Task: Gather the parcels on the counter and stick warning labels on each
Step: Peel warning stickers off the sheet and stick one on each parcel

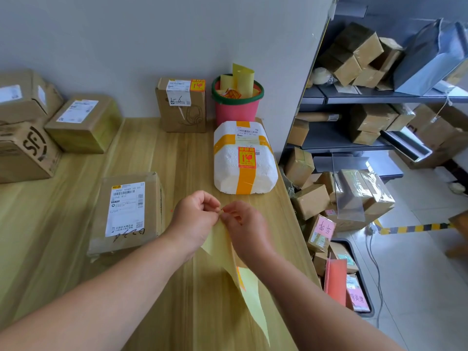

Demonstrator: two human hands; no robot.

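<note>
Label sheet (pixel 249 282) pinched between left hand (pixel 193 219), right hand (pixel 244 228)

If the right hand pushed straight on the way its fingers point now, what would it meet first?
The right hand points left, fingertips already almost touching the left hand over the yellow backing strip. It would meet the left hand's fingers first.

left hand (pixel 193 219) and right hand (pixel 244 226) pinch fingertips together.

A: Open lane on the counter (pixel 192 158) runs between the flat parcel (pixel 126 211) and the foam box (pixel 244 155).
B: Back end blocked: upright carton (pixel 181 105) and red bucket (pixel 238 102) against the wall. Left edge crowded by stacked boxes (pixel 33 127).
</note>
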